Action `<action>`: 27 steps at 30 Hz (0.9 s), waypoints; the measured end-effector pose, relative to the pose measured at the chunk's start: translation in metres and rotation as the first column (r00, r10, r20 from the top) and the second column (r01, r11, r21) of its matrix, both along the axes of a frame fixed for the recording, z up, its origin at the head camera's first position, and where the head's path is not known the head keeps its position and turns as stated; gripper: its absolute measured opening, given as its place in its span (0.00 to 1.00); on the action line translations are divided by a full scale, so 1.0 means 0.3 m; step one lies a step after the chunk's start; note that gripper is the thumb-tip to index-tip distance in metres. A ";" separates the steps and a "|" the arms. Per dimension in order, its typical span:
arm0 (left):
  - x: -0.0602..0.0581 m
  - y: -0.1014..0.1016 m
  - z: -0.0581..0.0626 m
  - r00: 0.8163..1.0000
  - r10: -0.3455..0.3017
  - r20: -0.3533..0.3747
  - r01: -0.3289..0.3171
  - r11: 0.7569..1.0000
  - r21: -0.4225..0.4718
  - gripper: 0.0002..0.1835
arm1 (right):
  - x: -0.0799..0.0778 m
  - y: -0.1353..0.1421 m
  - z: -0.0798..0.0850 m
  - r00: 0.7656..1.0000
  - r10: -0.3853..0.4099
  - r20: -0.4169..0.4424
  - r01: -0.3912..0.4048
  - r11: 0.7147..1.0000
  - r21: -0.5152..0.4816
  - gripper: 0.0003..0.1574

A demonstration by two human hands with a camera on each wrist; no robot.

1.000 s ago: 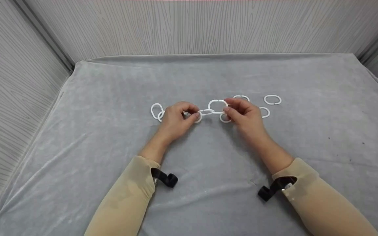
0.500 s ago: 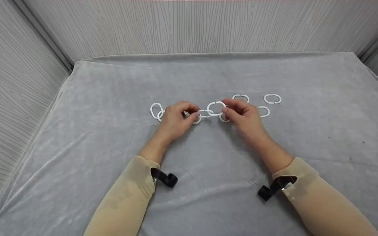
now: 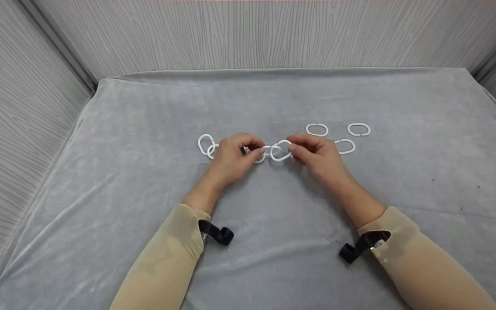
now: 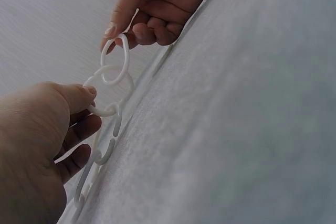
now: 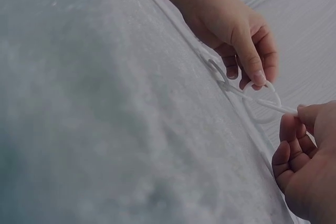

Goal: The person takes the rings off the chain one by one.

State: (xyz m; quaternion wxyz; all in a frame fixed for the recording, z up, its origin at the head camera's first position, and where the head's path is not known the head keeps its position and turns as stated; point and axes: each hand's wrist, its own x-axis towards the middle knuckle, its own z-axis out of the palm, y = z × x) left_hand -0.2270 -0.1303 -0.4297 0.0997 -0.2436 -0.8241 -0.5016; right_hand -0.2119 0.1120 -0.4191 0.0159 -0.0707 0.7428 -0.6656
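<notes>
Beige, faintly blotched sleeves point(image 3: 157, 262), black curled straps point(image 3: 212, 231) at both cuffs point(image 3: 193, 211).

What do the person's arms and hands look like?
The left hand and right hand are bare, without gloves. The left sleeve and right sleeve are beige with greyish patches. At their ends show a black left strap and black right strap, each tipped with a small rounded piece.

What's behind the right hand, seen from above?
Part of a white oval link shows past the right hand; its other end is covered, and anything else there is hidden.
</notes>
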 end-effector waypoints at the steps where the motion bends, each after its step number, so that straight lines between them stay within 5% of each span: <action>1: 0.000 0.000 0.000 1.000 -0.003 -0.001 0.003 1.000 0.000 0.03 | 0.000 -0.001 0.000 1.000 0.008 0.002 -0.008 1.000 -0.004 0.15; 27: 0.005 0.001 0.000 0.998 -0.058 -0.007 0.058 0.998 -0.027 0.04 | 0.006 -0.004 -0.003 0.998 0.069 0.004 -0.069 0.997 0.019 0.14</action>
